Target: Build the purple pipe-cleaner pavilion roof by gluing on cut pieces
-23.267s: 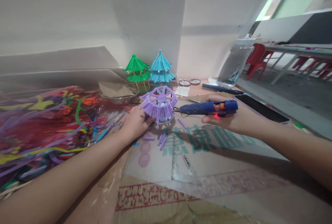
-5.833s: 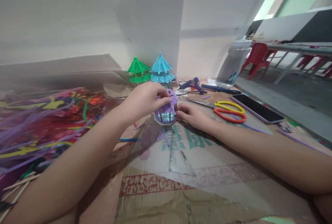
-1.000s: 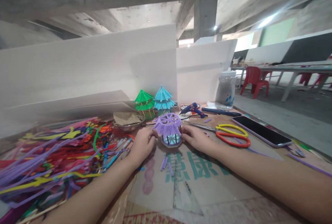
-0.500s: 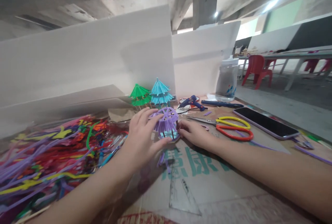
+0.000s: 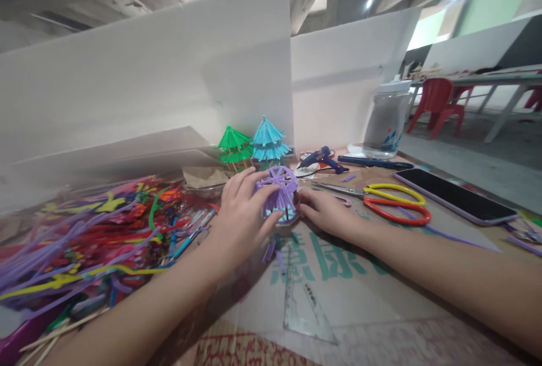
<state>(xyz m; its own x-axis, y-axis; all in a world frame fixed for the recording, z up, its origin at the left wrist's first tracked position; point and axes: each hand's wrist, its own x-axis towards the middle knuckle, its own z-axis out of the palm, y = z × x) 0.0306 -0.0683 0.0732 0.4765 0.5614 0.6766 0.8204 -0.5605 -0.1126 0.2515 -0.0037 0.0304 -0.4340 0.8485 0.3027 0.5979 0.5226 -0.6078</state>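
Observation:
A small purple pavilion model point(image 5: 281, 178) stands on the cardboard between my hands, with a spoked roof ring, a slatted fringe, dark posts and a light blue base. My left hand point(image 5: 243, 213) is closed round its left side, fingers at the roof and thumb low at the front. On the other side, my right hand point(image 5: 322, 208) pinches at a dark post; the fingertips are partly hidden. Behind stand a green tiered pavilion point(image 5: 234, 141) and a blue one point(image 5: 267, 139). Purple strip offcuts point(image 5: 280, 262) and a clear set square point(image 5: 305, 312) lie in front.
Coloured pipe cleaners point(image 5: 84, 247) heap up at the left. At the right lie scissors point(image 5: 396, 216), a phone point(image 5: 455, 196) and a dark blue cutter point(image 5: 375, 161). A blue glue gun point(image 5: 322, 158) and a water bottle point(image 5: 386, 120) stand near white boards point(image 5: 237, 66).
The view has shifted a little, so most things appear farther right and the boards higher. The purple pavilion's roof looks slightly more tipped toward me. Both hands stay on it.

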